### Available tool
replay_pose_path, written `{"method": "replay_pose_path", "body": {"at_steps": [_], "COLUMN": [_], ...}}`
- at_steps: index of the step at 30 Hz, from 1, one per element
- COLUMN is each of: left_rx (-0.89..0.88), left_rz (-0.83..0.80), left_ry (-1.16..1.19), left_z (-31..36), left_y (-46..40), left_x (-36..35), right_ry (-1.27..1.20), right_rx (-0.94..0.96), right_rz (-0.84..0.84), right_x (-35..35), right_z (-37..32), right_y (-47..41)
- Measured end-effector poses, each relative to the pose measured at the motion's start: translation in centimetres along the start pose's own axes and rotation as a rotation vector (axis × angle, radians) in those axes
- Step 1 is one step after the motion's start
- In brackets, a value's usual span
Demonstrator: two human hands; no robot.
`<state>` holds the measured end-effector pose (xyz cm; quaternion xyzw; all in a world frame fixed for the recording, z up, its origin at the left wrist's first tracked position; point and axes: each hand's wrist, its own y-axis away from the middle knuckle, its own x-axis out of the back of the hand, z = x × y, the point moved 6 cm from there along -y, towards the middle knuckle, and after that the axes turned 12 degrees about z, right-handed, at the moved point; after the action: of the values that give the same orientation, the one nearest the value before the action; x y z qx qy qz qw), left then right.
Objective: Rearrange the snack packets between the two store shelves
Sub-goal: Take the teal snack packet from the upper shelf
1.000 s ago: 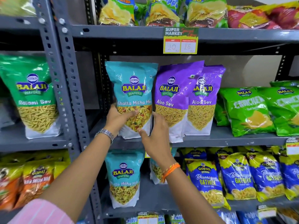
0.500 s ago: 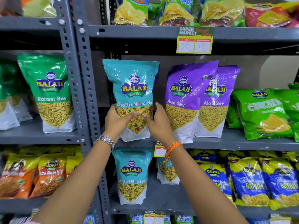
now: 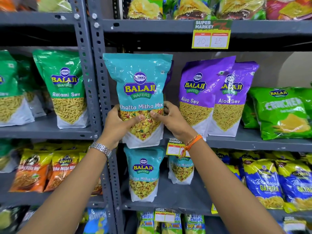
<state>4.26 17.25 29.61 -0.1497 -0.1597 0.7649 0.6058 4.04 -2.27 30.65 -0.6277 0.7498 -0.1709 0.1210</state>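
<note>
Both hands clamp our teal Khatta Mitha Mix packet (image 3: 141, 98) low down, the left hand (image 3: 118, 125) wrapping one edge and the right hand (image 3: 172, 122) the other, thumbs pressed on the clear window. Gripped there, the tall pouch keeps upright. We hold it at the left end of the middle shelf (image 3: 253, 142), its base at the lip, beside the purple Aloo Sev packets (image 3: 197, 97), probably to seat it there.
</note>
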Motion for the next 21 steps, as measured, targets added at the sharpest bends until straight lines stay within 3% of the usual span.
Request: {"method": "replay_pose_path", "body": {"at_steps": [10, 21], "left_rx": [0.021, 0.189], "left_rz": [-0.09, -0.132], "left_ry": [0.026, -0.108], "left_z": [0.0, -13.8], "left_y": [7.7, 18.0], "left_x": [1.4, -2.0], "right_ry": [0.011, 0.044], "right_rx": [0.035, -0.204], "right_rz": [0.035, 0.106], "right_x": [2.5, 8.3], "right_z": [-1.0, 13.2], "right_y": [9.4, 19.3]}}
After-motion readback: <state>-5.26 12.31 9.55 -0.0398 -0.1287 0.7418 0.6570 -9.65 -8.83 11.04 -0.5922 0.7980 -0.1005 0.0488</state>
